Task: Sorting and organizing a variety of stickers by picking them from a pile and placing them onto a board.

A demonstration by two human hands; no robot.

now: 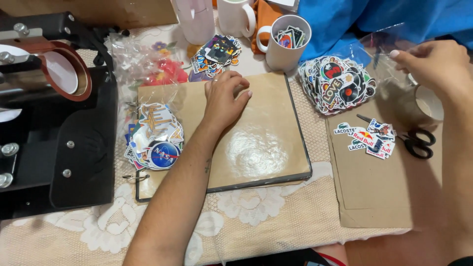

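Note:
My left hand [224, 98] lies flat, fingers slightly spread, on the top edge of a brown paper sheet [256, 143] that covers a dark flat board. My right hand [433, 64] is at the far right, fingers curled on a clear plastic bag [379, 44] above a white mug [427, 106]. A heap of colourful stickers [337, 83] lies between the two hands. A few small stickers [369, 138] rest on a brown envelope [369, 192], beside black scissors [416, 142].
A black mug heat press [54, 123] fills the left side. More sticker piles in clear bags [155, 138] lie beside it. White mugs [283, 39], one holding stickers, stand at the back with another sticker pile [217, 54]. Blue cloth [374, 19] is behind. A lace tablecloth [261, 216] covers the table.

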